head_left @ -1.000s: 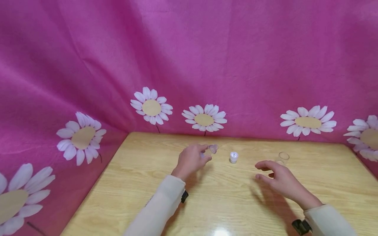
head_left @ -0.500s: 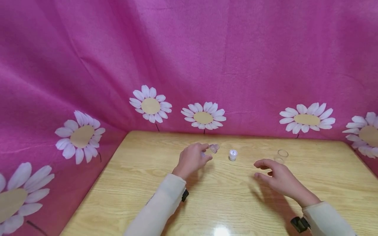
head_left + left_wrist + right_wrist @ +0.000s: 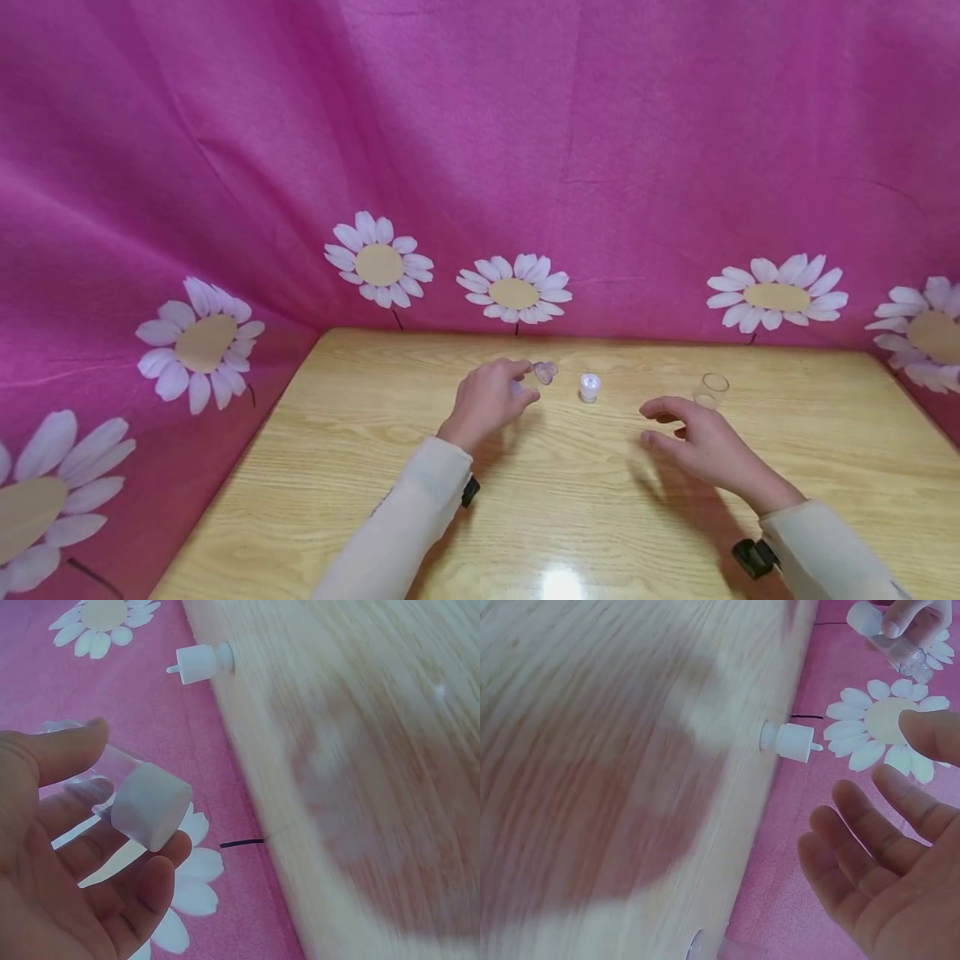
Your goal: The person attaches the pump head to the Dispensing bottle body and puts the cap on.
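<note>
My left hand (image 3: 529, 382) holds a small clear bottle (image 3: 544, 372) just above the wooden table (image 3: 360, 467), pinched between thumb and fingers. In the left wrist view the bottle (image 3: 146, 801) shows its white end, lying across my fingers (image 3: 67, 855). A white pump top (image 3: 590, 387) stands on the table just right of the bottle, apart from both hands. My right hand (image 3: 647, 423) hovers open over the table right of the pump top (image 3: 791, 741), fingers (image 3: 870, 840) loosely spread and holding nothing. A small clear cup (image 3: 712, 388) stands just beyond that hand.
A pink cloth with white daisies (image 3: 514, 293) hangs behind the table and drapes down its left side. The table's back edge lies close behind the bottle and the pump top.
Both hands have shifted slightly up and left in the view, together with the whole scene. The bottle stays in my left hand; nothing was picked up or let go.
</note>
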